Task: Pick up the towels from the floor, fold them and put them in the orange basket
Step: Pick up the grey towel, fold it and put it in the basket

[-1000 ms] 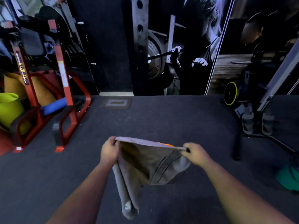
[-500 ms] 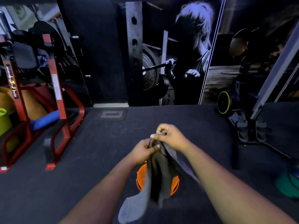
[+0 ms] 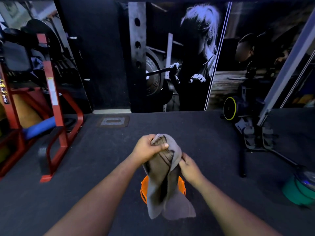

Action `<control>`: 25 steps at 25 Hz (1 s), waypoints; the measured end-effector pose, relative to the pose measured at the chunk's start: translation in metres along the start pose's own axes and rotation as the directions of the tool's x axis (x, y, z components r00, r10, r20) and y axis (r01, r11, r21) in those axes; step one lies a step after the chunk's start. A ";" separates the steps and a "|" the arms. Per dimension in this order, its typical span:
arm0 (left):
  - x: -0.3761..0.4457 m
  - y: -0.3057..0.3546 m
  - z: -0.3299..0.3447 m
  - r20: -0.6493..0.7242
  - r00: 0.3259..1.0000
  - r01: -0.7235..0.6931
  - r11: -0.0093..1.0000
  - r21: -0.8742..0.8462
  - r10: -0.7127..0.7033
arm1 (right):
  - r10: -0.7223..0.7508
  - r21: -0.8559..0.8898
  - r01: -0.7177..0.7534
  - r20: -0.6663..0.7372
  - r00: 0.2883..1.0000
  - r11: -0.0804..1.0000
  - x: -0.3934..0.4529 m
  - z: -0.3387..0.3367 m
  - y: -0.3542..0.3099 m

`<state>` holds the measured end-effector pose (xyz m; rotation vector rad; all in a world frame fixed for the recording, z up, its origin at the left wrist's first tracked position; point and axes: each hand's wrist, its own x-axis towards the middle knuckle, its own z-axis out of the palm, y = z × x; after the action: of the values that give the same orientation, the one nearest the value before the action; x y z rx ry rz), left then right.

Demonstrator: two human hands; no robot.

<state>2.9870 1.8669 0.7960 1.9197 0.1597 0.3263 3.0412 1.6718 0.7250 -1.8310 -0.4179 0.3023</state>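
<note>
Gripping the top of a grey towel [image 3: 163, 176] with the left hand [image 3: 150, 149], thumb curled across the bunched cloth. Pinching the towel's right edge a little lower, toward 4 o'clock from the left hand, with the right hand [image 3: 188, 167], fingers closed on the fabric. Hanging in a loose double fold between both hands, tail ends dangling at 6 o'clock, off the floor. Partly hiding an orange basket [image 3: 144, 189] standing on the dark floor [image 3: 102, 159] directly below the towel, only its rim and wall showing on either side of the cloth. Standing at 9 o'clock, well apart from the hands, a red metal rack [image 3: 54, 103] with a blue roll [image 3: 40, 125] lying at its foot. Resting at 3 o'clock, near the frame's edge, a green weight plate [image 3: 296, 191] on the floor. Filling the wall at 12 o'clock, a large gym mural [image 3: 179, 65].
</note>
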 end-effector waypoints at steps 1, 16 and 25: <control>-0.001 0.001 -0.002 0.021 1.000 0.005 0.999 0.045 -0.006 | 0.021 0.067 -0.019 -0.032 0.999 0.998 0.000 -0.003 -0.011; -0.006 0.000 -0.029 -0.446 0.891 -0.007 0.979 -0.203 -0.086 | -0.022 -0.818 -0.131 -0.172 0.985 0.560 0.010 -0.052 0.022; -0.011 -0.011 -0.018 -0.129 0.991 0.026 0.989 -0.147 -0.045 | -0.198 -0.206 0.211 0.078 0.977 0.956 0.031 -0.028 0.006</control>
<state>2.9719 1.8840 0.7901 1.7500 0.2512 0.4300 3.0813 1.6594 0.7278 -1.9717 -0.6976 0.1715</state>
